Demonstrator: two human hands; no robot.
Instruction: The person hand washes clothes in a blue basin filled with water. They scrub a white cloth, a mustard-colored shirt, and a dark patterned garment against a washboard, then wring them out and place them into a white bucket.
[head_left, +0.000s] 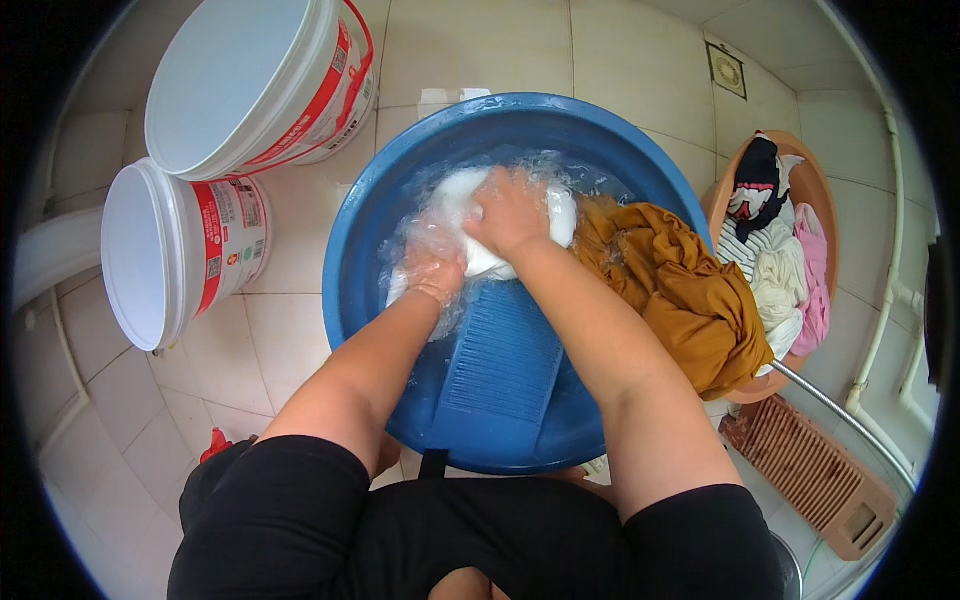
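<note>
Lying in the tub [540,103], toward its far edge: white cloth [458,188], just beyond the washboard's [505,350] upper end. Board's long axis runs from the tub's near edge up to the cloth; cloth's own axis unclear, bunched. Right hand [512,212] on top of it, farther out, fingers bent over it; left hand [437,265] at its near-left side, closer to the tub's near edge. Cannot tell whether either grips or only presses. Splashing water blurs the left fingers; cloth's underside hidden. Brown cloth [680,290] overhangs the tub's right edge, covering part of the rim.
</note>
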